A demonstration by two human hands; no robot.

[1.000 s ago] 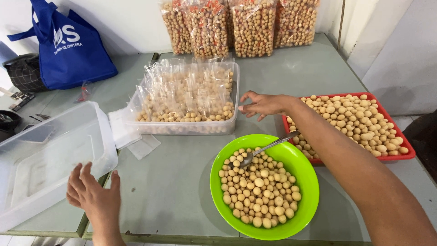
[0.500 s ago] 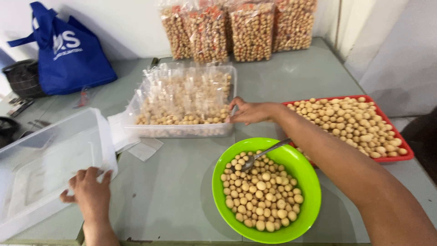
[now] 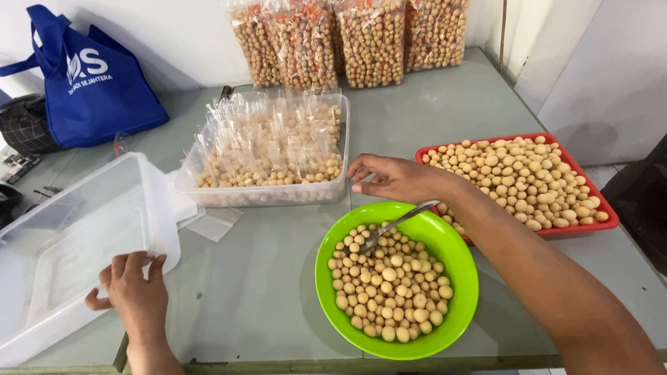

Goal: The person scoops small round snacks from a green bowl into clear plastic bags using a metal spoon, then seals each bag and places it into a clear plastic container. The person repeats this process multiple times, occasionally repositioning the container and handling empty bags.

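We work at a grey table (image 3: 431, 118), and at the frame's left edge our left hand (image 3: 132, 295) grips the near corner of an empty clear tub (image 3: 76, 243), fingers curled over its rim, thumb below. The tub's long axis slants from lower left up toward centre. At centre our right hand (image 3: 396, 179) hovers with fingers apart and slightly curled, clamped on nothing, its tips beside the right wall of a clear tray (image 3: 271, 149) of small filled bags, which lies to its left, long axis across the frame. Just below that hand, a spoon (image 3: 389, 228) rests in the green bowl (image 3: 462, 278), handle pointing up-right toward the red tray (image 3: 590, 184).
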